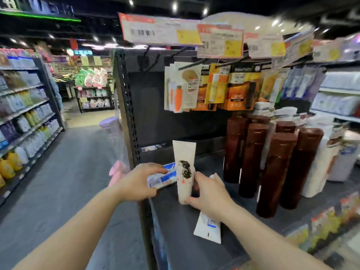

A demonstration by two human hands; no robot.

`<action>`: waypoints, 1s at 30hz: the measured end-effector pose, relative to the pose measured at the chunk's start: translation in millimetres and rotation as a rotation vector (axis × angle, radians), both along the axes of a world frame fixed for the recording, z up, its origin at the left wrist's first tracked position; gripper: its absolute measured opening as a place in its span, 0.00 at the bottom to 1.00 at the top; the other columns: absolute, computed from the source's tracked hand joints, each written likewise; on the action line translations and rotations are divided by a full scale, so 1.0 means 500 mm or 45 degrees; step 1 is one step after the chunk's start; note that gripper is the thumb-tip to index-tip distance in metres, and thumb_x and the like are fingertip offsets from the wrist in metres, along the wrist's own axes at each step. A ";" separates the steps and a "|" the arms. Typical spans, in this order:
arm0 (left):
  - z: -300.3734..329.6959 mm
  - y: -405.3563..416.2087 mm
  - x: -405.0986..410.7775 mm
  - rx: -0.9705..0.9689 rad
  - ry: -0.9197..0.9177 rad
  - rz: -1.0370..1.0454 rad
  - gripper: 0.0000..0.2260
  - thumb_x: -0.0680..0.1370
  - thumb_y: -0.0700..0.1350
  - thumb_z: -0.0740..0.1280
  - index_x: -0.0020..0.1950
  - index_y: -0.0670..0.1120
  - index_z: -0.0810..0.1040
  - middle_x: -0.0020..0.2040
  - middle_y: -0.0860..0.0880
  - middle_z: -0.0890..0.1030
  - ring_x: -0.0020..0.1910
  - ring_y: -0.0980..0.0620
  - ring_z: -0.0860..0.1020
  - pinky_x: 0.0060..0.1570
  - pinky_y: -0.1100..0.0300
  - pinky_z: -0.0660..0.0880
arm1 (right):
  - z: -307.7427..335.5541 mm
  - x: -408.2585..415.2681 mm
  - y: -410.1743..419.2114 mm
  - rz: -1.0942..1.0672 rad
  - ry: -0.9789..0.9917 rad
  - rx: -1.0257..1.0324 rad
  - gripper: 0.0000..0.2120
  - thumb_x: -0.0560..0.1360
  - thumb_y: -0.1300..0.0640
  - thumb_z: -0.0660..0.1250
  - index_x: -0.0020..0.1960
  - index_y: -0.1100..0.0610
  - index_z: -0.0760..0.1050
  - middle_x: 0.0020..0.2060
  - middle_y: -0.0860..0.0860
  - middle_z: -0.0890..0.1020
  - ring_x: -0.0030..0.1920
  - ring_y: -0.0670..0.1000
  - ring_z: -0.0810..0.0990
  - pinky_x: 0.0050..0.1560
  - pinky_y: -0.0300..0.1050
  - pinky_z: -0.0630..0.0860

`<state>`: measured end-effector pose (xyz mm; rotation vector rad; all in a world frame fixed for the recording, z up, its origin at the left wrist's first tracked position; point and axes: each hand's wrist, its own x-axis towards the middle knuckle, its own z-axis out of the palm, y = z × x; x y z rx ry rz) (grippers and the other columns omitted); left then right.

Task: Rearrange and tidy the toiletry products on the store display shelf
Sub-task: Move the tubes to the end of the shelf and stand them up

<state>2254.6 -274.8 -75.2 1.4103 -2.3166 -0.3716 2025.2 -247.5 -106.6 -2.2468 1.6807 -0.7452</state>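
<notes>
**Two hands, two things, one dark shelf**

Two bare hands reach over the near left corner of a dark shelf (185,230) in a shop. The left hand (139,183) grips a flat blue and white box (162,177). Its thumb lies along the top of the box and its fingers curl under it. The box sits at the left edge of the shelf, just beside a cream tube (185,172).

The right hand (209,193) holds the cream tube near its bottom end, with the thumb at the front and the fingers wrapped round the back. The tube stands upright, with its flat crimped end at the top (a black drawing of hair shows on the front). I cannot tell if its bottom end touches the shelf.

Under the right wrist a white tube (208,228) lies flat on the shelf, with its wide end toward the camera.

To the right stands a bunch of tall brown bottles (272,162), close together and upright. White packs (319,166) stand just beside them, farther right.

Above, small card packs (212,86) hang on hooks, some orange and some white. Price tags (161,31) stick out above them, too blurry to read.

Across the aisle on the left, more shelves (25,114) hold rows of bottles.
</notes>
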 end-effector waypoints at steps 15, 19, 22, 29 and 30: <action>-0.061 -0.194 0.108 -0.112 -0.233 -0.798 0.31 0.71 0.42 0.73 0.70 0.60 0.68 0.70 0.63 0.64 0.68 0.64 0.63 0.66 0.70 0.58 | 0.033 0.090 0.115 -0.563 -0.241 0.036 0.39 0.62 0.40 0.76 0.70 0.42 0.65 0.65 0.37 0.73 0.69 0.39 0.67 0.74 0.56 0.44; -0.032 -0.200 0.120 -0.127 0.117 -0.787 0.22 0.70 0.38 0.75 0.57 0.61 0.80 0.60 0.65 0.76 0.58 0.65 0.75 0.56 0.74 0.68 | 0.036 0.122 0.154 -0.710 -0.357 -0.127 0.31 0.62 0.43 0.77 0.62 0.40 0.70 0.59 0.32 0.73 0.65 0.39 0.68 0.69 0.43 0.62; 0.021 -0.202 0.113 -0.109 0.399 -0.705 0.10 0.71 0.44 0.75 0.44 0.60 0.83 0.43 0.62 0.83 0.43 0.60 0.81 0.46 0.64 0.77 | 0.039 0.167 0.166 -0.731 -0.446 -0.369 0.16 0.66 0.49 0.76 0.45 0.36 0.73 0.48 0.30 0.77 0.58 0.34 0.71 0.56 0.30 0.66; 0.108 -0.207 0.062 -0.005 0.722 -0.550 0.07 0.71 0.46 0.75 0.39 0.56 0.79 0.31 0.60 0.80 0.29 0.65 0.75 0.28 0.73 0.69 | 0.050 0.247 0.121 -0.646 -0.506 -0.398 0.10 0.71 0.56 0.74 0.46 0.43 0.77 0.41 0.31 0.78 0.46 0.36 0.76 0.46 0.28 0.71; 0.113 -0.204 0.056 0.016 0.708 -0.584 0.07 0.71 0.45 0.75 0.40 0.56 0.79 0.32 0.60 0.80 0.30 0.64 0.76 0.29 0.73 0.69 | 0.049 0.252 0.114 -0.656 -0.513 -0.395 0.10 0.71 0.56 0.74 0.47 0.44 0.78 0.40 0.32 0.79 0.46 0.36 0.77 0.47 0.28 0.71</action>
